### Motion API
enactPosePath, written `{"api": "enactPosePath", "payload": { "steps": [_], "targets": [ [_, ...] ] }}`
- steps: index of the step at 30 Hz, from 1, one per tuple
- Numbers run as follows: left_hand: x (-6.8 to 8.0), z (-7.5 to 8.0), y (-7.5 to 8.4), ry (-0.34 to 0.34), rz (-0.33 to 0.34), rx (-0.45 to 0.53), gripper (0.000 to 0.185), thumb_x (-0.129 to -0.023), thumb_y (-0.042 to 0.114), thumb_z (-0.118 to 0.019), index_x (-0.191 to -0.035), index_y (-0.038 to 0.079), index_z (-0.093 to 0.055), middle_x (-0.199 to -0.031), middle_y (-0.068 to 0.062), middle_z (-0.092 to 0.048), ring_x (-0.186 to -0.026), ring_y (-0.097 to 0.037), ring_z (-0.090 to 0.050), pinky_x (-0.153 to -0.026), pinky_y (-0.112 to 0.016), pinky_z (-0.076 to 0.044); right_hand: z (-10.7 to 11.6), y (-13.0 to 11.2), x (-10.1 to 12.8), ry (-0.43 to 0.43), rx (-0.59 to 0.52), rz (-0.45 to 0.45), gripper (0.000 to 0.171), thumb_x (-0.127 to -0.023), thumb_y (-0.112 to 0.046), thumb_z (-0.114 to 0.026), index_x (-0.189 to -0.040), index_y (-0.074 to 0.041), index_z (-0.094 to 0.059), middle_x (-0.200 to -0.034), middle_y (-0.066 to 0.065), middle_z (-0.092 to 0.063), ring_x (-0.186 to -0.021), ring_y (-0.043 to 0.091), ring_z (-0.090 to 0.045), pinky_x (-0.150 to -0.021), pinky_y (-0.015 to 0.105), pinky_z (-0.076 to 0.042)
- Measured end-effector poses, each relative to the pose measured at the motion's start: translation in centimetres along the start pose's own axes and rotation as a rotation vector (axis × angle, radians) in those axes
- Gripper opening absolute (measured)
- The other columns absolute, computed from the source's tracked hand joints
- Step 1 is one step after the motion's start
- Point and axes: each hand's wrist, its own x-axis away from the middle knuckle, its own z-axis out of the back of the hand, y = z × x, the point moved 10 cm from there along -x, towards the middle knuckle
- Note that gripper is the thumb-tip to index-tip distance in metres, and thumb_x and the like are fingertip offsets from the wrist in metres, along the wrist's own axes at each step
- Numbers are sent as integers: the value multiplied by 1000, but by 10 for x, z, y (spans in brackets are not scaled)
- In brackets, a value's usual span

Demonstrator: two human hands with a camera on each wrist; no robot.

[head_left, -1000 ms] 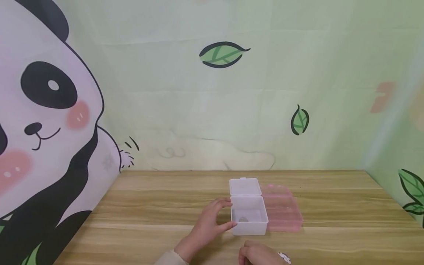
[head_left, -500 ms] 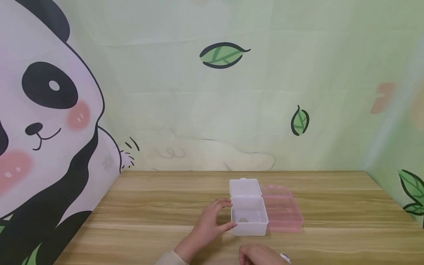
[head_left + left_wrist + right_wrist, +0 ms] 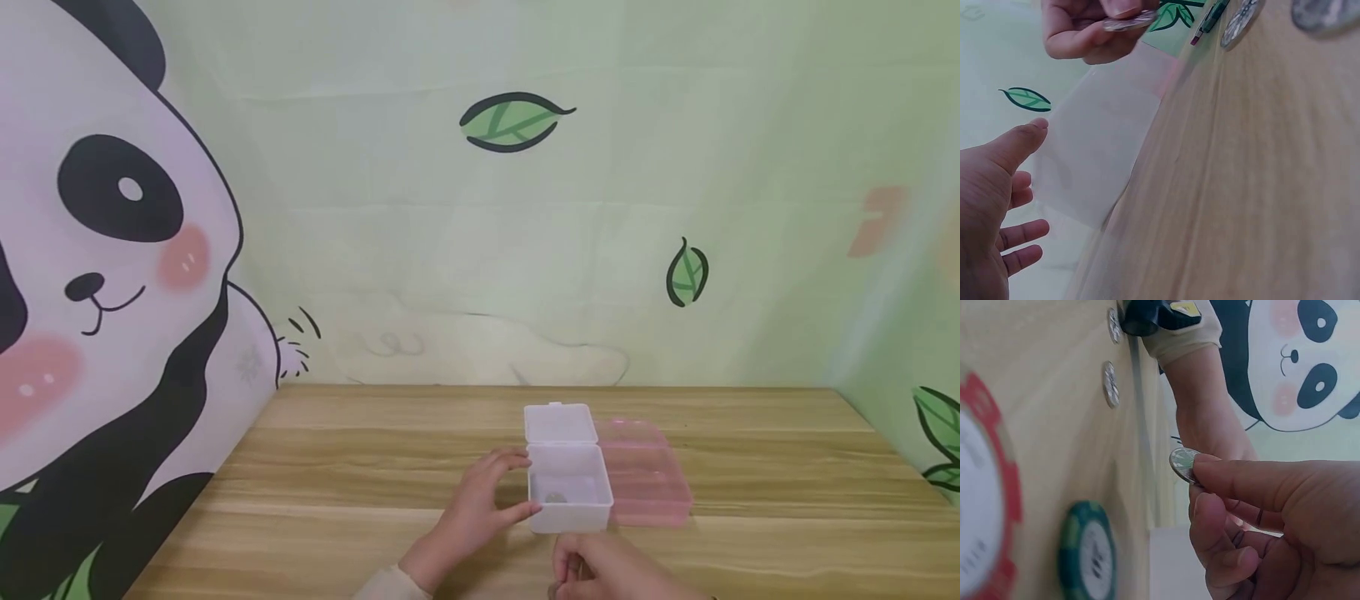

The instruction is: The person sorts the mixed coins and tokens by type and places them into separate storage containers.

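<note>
In the head view a white plastic box (image 3: 572,518) stands on the table with its hinged lid (image 3: 559,424) tipped back; a small round disc, probably a coin (image 3: 555,497), lies inside. My left hand (image 3: 476,504) touches the box's left side, thumb near the front corner and fingers farther back, fairly straight in the left wrist view. My right hand (image 3: 607,567) is just in front of the box, pinching a silver coin (image 3: 1184,464) between thumb and forefinger. That coin (image 3: 1130,22) is seen nearly edge-on in the left wrist view.
A pink translucent box (image 3: 647,487) stands against the white one's right side. Near the right wrist camera, a green poker chip (image 3: 1088,550), a red and white chip (image 3: 982,494) and two silver coins (image 3: 1110,384) lie on the wooden table (image 3: 360,475).
My right hand has moved up toward the front of the white box, and more of its fingers show. The left hand keeps its place on the box; the head view has shifted slightly.
</note>
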Motion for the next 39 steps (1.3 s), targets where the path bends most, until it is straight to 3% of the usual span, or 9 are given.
{"api": "enactPosePath", "payload": {
  "steps": [4, 11, 19, 24, 39],
  "targets": [
    [0, -1, 0, -9, 5, -2, 47, -82, 31, -75, -121, 10, -59, -134, -5, -58, -126, -25, -53, -105, -48, -43, 11, 1, 0, 27, -12, -89, 14, -88, -21, -69, -84, -12, -58, -74, -11, -60, -61, -5, -48, -54, 16, -44],
    [0, -1, -2, -11, 16, -2, 48, -82, 34, -75, -120, 11, -58, -134, -5, -58, -126, -25, -53, -106, -48, -43, 34, -5, -7, 92, 52, -51, 17, -86, -20, -70, -82, -10, -56, -75, -6, -63, -64, -5, -46, -55, 16, -43],
    [0, -1, -4, -8, 22, -4, 48, -81, 35, -75, -120, 11, -59, -134, -4, -59, -125, -25, -54, -105, -47, -44, 58, -1, -17, 145, 24, -104, 16, -87, -15, -69, -83, -5, -56, -73, -1, -59, -54, 1, -50, -48, 20, -47],
    [0, -1, -2, -2, 11, -15, 48, -81, 34, -75, -120, 11, -59, -134, -4, -59, -125, -24, -54, -105, -46, -45, 72, 2, -23, 188, 71, -115, 16, -87, -14, -68, -84, -4, -56, -73, 0, -59, -54, 2, -51, -47, 20, -47],
    [-1, -2, -2, -8, 5, -36, 48, -82, 35, -75, -121, 11, -58, -134, -3, -59, -126, -24, -53, -106, -46, -44, 85, 22, -47, 241, 162, -161, 11, -86, -4, -66, -82, -3, -56, -72, 1, -57, -55, 5, -48, -48, 18, -43]
  ]
}}
